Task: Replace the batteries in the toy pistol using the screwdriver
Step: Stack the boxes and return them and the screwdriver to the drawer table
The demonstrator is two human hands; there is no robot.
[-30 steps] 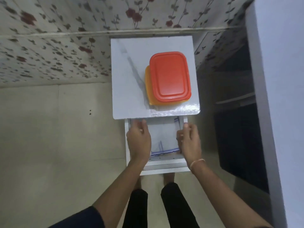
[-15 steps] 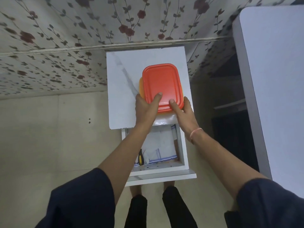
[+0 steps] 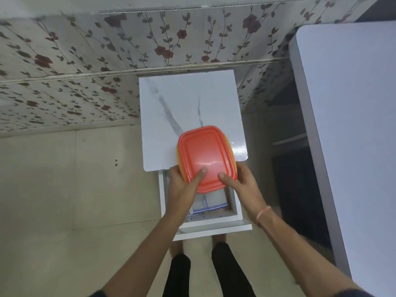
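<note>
An orange box with a red lid [image 3: 205, 155] is held by both hands above the front edge of a small white marble-patterned cabinet [image 3: 188, 103]. My left hand [image 3: 182, 185] grips its left near corner, thumb on the lid. At the right near corner my right hand [image 3: 242, 185] grips it the same way. Below the box the cabinet's drawer [image 3: 233, 211] stands pulled out, with a white cloth with blue stripes [image 3: 212, 204] inside. No toy pistol, batteries or screwdriver can be seen; my left arm covers the drawer's left side.
A large white table [image 3: 351, 125] fills the right side. A floral-papered wall [image 3: 85, 61] runs behind the cabinet. Beige floor tiles [image 3: 64, 189] spread to the left. My legs in black trousers [image 3: 201, 273] stand just before the drawer front.
Both hands left the drawer, took hold of the box on the cabinet top and drew it toward me, past the front edge. A screwdriver seen in the drawer earlier is now hidden.
</note>
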